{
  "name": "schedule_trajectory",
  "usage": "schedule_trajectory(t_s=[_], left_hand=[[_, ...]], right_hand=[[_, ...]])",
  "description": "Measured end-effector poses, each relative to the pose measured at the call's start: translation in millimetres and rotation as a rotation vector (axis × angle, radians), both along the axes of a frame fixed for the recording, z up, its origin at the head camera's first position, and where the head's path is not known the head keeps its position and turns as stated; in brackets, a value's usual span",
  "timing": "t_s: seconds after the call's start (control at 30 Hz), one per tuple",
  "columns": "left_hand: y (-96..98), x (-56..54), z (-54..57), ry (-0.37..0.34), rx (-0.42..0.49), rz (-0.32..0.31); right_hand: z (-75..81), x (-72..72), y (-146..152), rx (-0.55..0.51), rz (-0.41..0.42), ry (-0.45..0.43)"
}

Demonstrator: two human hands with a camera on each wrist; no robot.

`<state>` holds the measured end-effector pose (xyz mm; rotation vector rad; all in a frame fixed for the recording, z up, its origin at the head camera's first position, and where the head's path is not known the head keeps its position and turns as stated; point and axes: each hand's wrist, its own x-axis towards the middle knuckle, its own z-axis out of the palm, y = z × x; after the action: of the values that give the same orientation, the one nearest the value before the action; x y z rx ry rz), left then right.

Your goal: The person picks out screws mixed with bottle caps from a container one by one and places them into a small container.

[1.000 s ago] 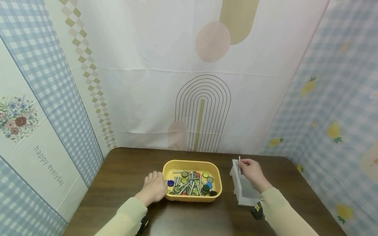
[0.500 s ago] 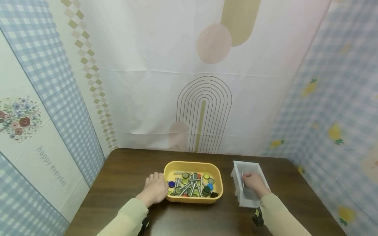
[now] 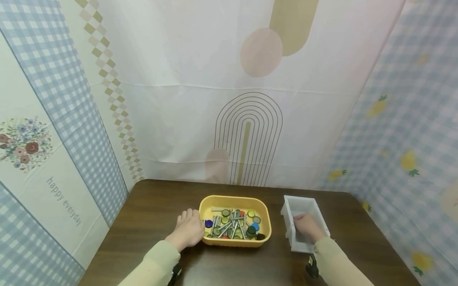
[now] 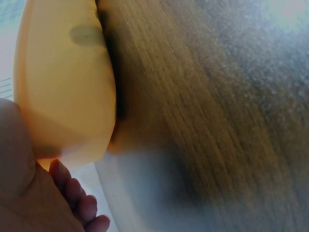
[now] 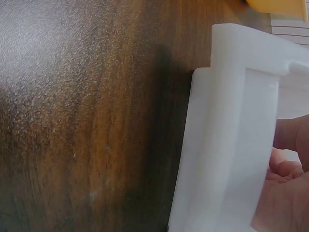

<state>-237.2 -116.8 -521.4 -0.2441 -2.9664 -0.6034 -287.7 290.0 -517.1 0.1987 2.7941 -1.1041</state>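
My left hand [image 3: 189,227] is at the left end of a yellow plastic basin [image 3: 235,242], thumb at its rim and curled fingertips [image 4: 72,188] against the outer wall in the left wrist view. Inside the basin lies a pile of metal bolts [image 3: 234,227] and bottle caps [image 3: 251,213] in green, yellow, blue and red. My right hand [image 3: 308,226] reaches down into a white plastic bin [image 3: 304,249], fingers bent. In the right wrist view the bin's wall hides its fingertips, so I cannot tell whether a bolt is between them.
Both containers stand on a dark wooden table [image 3: 161,194], with a gap between them. A pale patterned cloth [image 3: 171,119] hangs behind the table, and a blue checked cloth [image 3: 386,131] borders the right side.
My right hand has carried a bolt from above the bin's left edge down inside; the bolt no longer shows. My left hand has stayed at the basin.
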Motion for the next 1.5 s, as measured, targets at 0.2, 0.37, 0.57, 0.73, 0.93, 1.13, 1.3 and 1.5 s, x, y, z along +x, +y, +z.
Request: schedule_trajectory(t_s=[0.2,0.37,0.57,0.73,0.93,1.13,1.3,1.5], left_hand=[[2.9,-0.8,1.8,-0.037,-0.003,0.001],[4.8,-0.7,1.6,-0.038,0.002,0.0],[4.9,0.1,3.8,-0.037,-0.003,-0.001],[4.3,-1.0,2.3,-0.026,-0.007,-0.007],[3.3,-2.7,-3.5,-0.006,-0.007,-0.001],[1.7,-4.5,-8.8,-0.017,-0.016,0.004],[0.8,-2.3,-3.5,-0.036,-0.003,-0.002],[0.5,-2.0,-1.6,-0.038,-0.009,0.0]], right_hand=[[-0.5,3.3,0.4,-0.017,-0.02,0.005],[-0.3,4.4,1.6,-0.013,-0.019,0.001],[-0.9,4.4,3.9,0.0,-0.019,0.005],[-0.8,4.3,5.6,-0.001,-0.022,0.005],[5.5,3.7,6.9,-0.031,-0.046,0.027],[25.2,2.1,5.0,-0.028,-0.051,0.092],[48.6,1.2,-7.9,-0.103,-0.038,0.131],[67.1,1.9,-41.3,-0.251,-0.03,0.121]])
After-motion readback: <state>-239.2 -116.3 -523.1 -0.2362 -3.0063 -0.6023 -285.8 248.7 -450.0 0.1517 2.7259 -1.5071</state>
